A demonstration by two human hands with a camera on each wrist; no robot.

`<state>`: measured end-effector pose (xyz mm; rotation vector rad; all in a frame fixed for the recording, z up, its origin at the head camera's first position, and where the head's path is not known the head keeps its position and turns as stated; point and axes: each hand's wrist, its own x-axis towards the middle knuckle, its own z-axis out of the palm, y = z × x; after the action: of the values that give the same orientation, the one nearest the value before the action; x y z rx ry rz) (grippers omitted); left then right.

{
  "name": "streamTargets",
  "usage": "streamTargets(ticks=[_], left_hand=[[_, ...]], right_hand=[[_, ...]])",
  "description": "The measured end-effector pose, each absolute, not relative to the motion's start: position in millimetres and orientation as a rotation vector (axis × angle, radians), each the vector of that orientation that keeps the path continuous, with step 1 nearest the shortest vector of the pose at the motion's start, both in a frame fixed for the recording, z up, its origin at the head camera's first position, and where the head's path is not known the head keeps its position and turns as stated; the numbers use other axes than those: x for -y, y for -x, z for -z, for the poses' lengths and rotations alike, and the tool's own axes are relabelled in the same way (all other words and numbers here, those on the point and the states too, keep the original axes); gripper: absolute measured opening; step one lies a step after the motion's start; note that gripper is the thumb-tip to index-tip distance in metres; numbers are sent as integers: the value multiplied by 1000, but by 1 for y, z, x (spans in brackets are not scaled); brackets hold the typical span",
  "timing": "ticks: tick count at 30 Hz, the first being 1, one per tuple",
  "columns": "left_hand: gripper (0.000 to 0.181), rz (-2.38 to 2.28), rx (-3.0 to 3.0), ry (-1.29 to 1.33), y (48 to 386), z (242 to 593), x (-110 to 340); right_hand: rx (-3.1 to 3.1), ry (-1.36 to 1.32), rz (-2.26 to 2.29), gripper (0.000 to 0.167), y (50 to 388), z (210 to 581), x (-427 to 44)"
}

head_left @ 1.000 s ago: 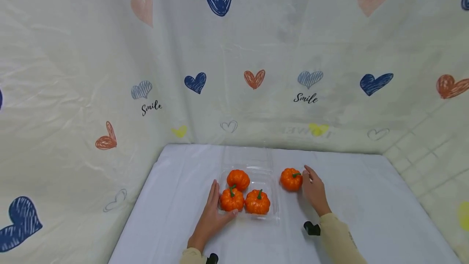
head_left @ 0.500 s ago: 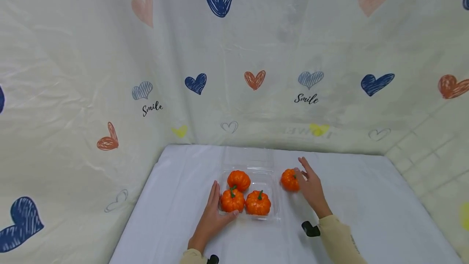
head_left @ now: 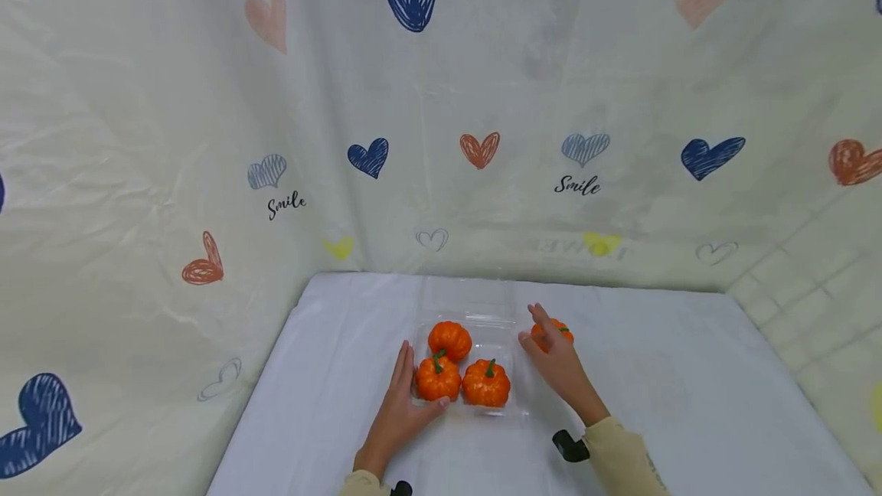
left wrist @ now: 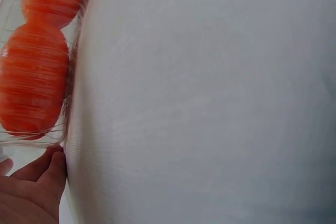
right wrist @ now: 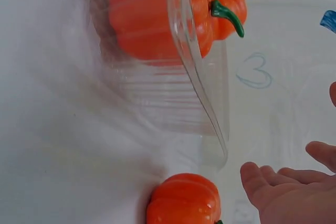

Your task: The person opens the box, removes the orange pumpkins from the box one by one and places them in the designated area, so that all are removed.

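A clear plastic container point(head_left: 498, 347) holds three orange pumpkins point(head_left: 449, 341) with green stems. My left hand point(head_left: 400, 413) rests against its left side, fingers straight, thumb at the front edge; the left wrist view shows those fingers point(left wrist: 44, 174) at the container's corner. Just right of the container, my right hand point(head_left: 560, 366) is over a fourth pumpkin point(head_left: 566, 331) and partly hides it. In the right wrist view the right hand point(right wrist: 294, 192) has its fingers spread, apart from that pumpkin point(right wrist: 184, 203), which sits on the cloth beside the container wall point(right wrist: 157, 98).
The container's transparent lid point(head_left: 465, 295) lies folded back behind it. White cloth point(head_left: 675, 381) covers the table, and a curtain point(head_left: 524, 90) printed with hearts hangs along the back and sides. Dark wrist devices point(head_left: 570, 446) sit at both wrists.
My right hand has moved left from the fourth pumpkin's right side, across it, toward the container. The left hand and the pumpkins keep their places.
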<state>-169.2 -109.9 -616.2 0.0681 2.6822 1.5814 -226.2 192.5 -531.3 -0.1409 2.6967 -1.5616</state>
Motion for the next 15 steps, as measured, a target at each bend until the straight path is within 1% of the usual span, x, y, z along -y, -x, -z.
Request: streamTargets(ticks=[3,8,15], left_hand=[[121,-1583,-2684,-74,169,616,109],[121,-1581,-2682,-77,167,615,110],[121,-1576,-2684,-62,167,616,110]], right_hand=[[-2661,182,1562,72,221,531,-185],[-2582,285,1569,72,214,535,-174],[-2496,303,1524,72,208,539,-159]])
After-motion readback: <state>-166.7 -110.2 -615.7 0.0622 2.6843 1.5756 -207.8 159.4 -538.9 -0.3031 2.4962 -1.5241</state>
